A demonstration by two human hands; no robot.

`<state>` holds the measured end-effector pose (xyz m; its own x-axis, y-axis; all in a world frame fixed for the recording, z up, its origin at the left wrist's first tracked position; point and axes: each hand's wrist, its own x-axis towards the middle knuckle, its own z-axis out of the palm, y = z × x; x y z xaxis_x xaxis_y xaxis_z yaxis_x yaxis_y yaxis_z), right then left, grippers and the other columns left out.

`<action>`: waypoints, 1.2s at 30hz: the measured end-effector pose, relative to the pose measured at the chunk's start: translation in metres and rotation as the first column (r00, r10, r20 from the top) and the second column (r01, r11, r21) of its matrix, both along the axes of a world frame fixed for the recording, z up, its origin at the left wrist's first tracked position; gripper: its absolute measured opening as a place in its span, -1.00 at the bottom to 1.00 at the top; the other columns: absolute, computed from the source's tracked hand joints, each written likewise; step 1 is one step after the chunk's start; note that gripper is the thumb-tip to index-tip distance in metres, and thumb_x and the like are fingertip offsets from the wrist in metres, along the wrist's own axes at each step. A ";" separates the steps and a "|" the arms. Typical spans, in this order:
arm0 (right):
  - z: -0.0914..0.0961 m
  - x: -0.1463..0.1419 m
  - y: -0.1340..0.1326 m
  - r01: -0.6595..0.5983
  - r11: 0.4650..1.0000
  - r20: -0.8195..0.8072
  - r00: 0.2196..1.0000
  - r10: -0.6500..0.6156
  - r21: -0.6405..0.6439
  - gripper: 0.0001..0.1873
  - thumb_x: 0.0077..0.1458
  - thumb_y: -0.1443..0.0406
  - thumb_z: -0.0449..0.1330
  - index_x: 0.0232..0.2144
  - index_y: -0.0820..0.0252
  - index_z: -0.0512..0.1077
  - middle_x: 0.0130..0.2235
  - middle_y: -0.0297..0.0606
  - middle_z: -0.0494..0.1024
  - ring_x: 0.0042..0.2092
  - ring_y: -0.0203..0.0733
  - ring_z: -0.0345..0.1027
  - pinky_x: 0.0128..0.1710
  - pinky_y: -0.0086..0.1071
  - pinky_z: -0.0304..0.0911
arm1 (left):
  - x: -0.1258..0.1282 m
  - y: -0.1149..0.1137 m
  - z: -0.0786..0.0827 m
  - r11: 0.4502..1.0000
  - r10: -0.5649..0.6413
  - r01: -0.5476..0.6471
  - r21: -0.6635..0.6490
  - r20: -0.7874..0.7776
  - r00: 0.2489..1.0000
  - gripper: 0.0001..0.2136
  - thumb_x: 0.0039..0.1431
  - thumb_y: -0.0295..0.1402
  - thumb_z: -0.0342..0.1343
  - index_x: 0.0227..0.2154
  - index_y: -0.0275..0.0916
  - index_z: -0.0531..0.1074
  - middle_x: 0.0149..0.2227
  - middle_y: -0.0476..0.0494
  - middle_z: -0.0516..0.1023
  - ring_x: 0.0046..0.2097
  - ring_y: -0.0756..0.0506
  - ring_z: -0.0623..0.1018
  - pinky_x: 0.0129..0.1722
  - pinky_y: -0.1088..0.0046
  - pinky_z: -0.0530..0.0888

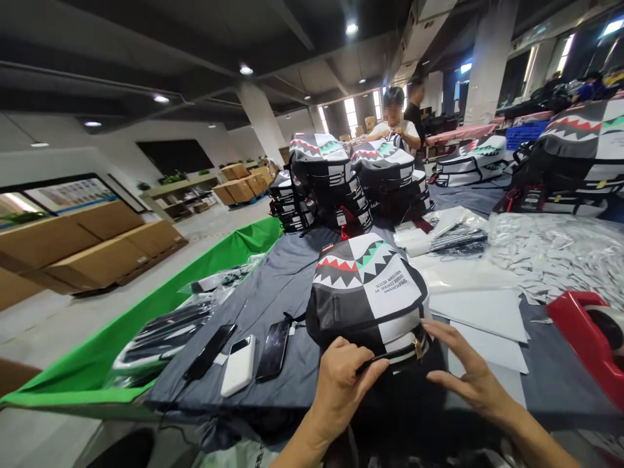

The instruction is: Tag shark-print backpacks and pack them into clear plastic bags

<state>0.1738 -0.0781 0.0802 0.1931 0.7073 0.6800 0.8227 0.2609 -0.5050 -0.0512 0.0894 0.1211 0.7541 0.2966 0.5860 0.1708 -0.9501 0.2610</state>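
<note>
A black, white and grey backpack [366, 286] with a shark-mouth print lies on the grey-covered table [273, 286] right in front of me. My left hand [344, 383] is closed round the bag's near edge, pinching a black strap or zipper line by a gold buckle [418, 348]. My right hand [465, 372] rests beside the bag's near right corner, fingers stretched out and touching it, palm over white paper sheets [480, 312].
Two phones [273, 349] and a white power bank [238, 365] lie left of the bag. Stacks of similar backpacks [336, 182] stand behind. A red tape dispenser [587, 338] sits at right, plastic packets [556, 253] beyond. A green bin [160, 305] holds bagged items. A person [394, 127] works at the far end.
</note>
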 end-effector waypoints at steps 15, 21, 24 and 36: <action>-0.101 0.093 -0.057 0.212 0.773 -0.085 0.942 -0.324 -0.598 -0.24 0.03 -0.43 -0.03 -0.45 -0.01 0.58 -0.35 -0.20 0.62 -0.30 -0.06 0.51 -0.30 -0.29 0.40 | -0.010 -0.064 -0.091 0.915 -0.301 0.334 -0.228 0.166 0.939 -0.83 0.31 -0.44 0.06 -0.08 -0.22 0.45 -0.27 -0.17 0.60 -0.24 -0.09 0.54 -0.23 0.37 0.45; -0.097 0.105 -0.052 0.205 0.743 -0.029 0.957 -0.289 -0.637 -0.23 0.06 -0.41 -0.05 -0.42 0.01 0.59 -0.32 -0.17 0.67 -0.27 0.03 0.56 -0.26 -0.23 0.42 | 0.052 -0.098 -0.111 0.653 -0.479 0.320 -0.686 -0.048 0.876 -0.79 0.25 -0.30 0.24 -0.09 -0.23 0.54 -0.17 -0.16 0.62 -0.11 -0.11 0.59 -0.09 0.42 0.51; -0.097 0.108 -0.051 0.180 0.741 -0.036 0.963 -0.266 -0.647 -0.28 0.10 -0.36 -0.03 -0.41 0.03 0.59 -0.30 -0.14 0.68 -0.25 0.06 0.57 -0.24 -0.20 0.42 | 0.086 -0.101 -0.111 0.717 -0.386 0.175 -0.675 -0.177 0.905 -0.75 0.24 -0.35 0.24 -0.04 -0.27 0.51 -0.14 -0.17 0.62 -0.11 -0.10 0.59 -0.09 0.42 0.54; -0.080 0.103 -0.043 0.103 0.733 -0.105 0.967 -0.233 -0.672 -0.34 0.11 -0.30 -0.03 -0.49 0.09 0.47 -0.44 -0.23 0.59 -0.36 -0.06 0.48 -0.33 -0.28 0.35 | 0.115 -0.104 -0.147 0.954 -0.282 0.301 -0.001 -0.354 0.892 -0.33 0.43 -0.01 -0.12 0.39 -0.39 0.03 0.35 -0.30 0.30 0.32 -0.30 0.26 0.31 0.01 0.22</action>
<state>0.2765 -0.1211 0.0006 0.4187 0.9081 0.0026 0.7044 -0.3230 -0.6320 0.0639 -0.0144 -0.0255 0.9596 0.0087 0.2811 -0.0453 -0.9817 0.1848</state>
